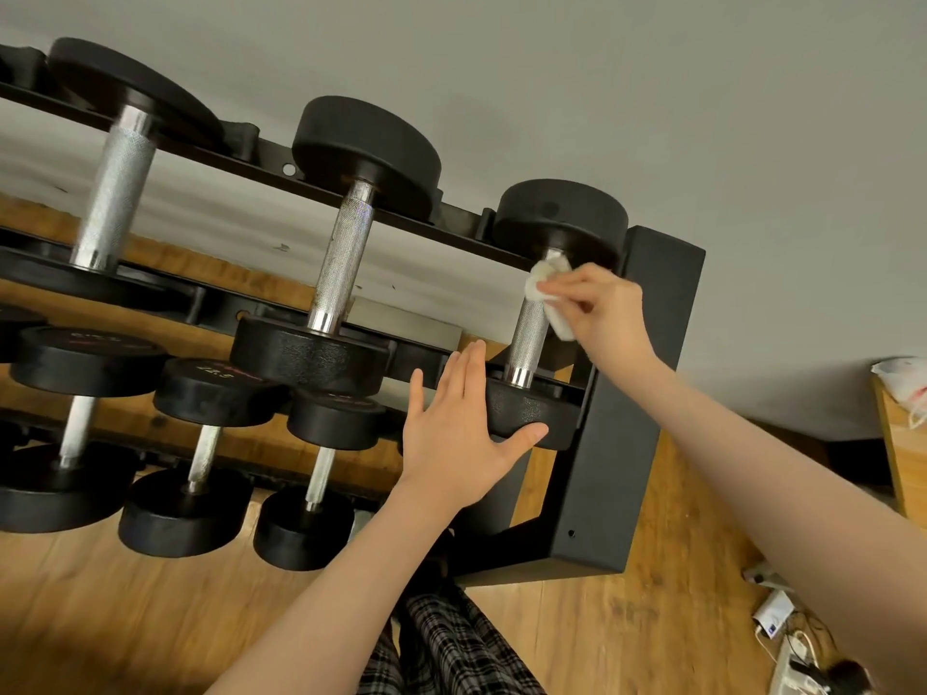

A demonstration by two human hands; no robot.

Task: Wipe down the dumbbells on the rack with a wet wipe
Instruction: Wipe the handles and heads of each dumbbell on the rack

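1. A black rack carries two rows of dumbbells above a wooden floor; a large dumbbell lies far left of both hands on the upper row, and three smaller ones sit on the lower row below it.
2. A middle dumbbell rests on the upper row, just left of the left hand's fingertips.
3. The left hand has its fingers straight and released, pressed flat on the near black head of the end dumbbell, thumb along the head's lower edge.
4. That end dumbbell sits on the upper row's right end, its handle rising between the two hands.
5. The right hand has its fingers curled, grasping a white wet wipe against the top of the handle, just under the far head.
6. Plaid trousers show below the left forearm.
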